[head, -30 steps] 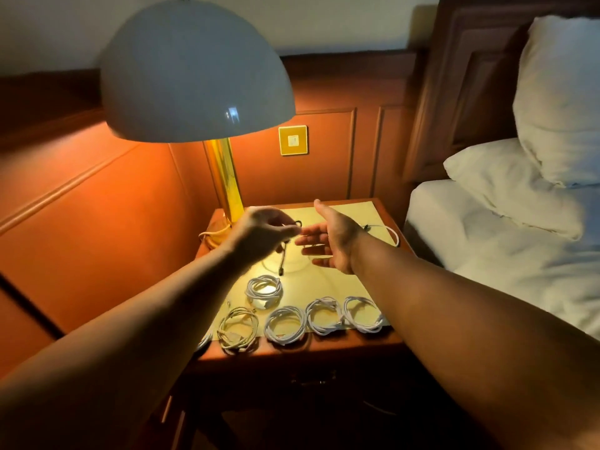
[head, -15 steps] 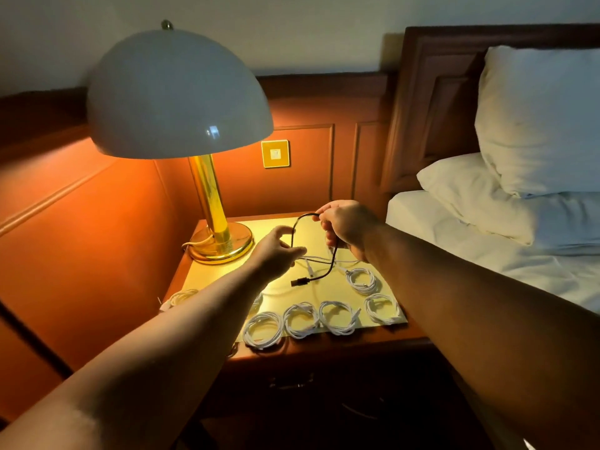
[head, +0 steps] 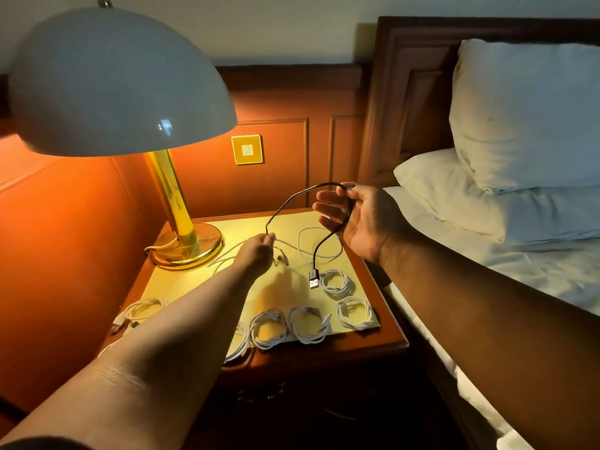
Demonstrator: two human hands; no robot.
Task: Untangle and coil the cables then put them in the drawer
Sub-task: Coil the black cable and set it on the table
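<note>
Black USB cable (head: 293, 203) arcs limp and light above the nightstand (head: 383, 344); I see left hand (head: 258, 253) pinching one end, right hand (head: 355, 216) loosely gripping its bend (plug (head: 313, 278) dangling).

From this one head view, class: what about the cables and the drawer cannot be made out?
- Coiled white cable: head view, mostly hidden behind the left forearm.
- Drawer: head view, too dark to tell open or closed.
- Black cable: head view, its end inside the left hand is covered by the fingers.
</note>
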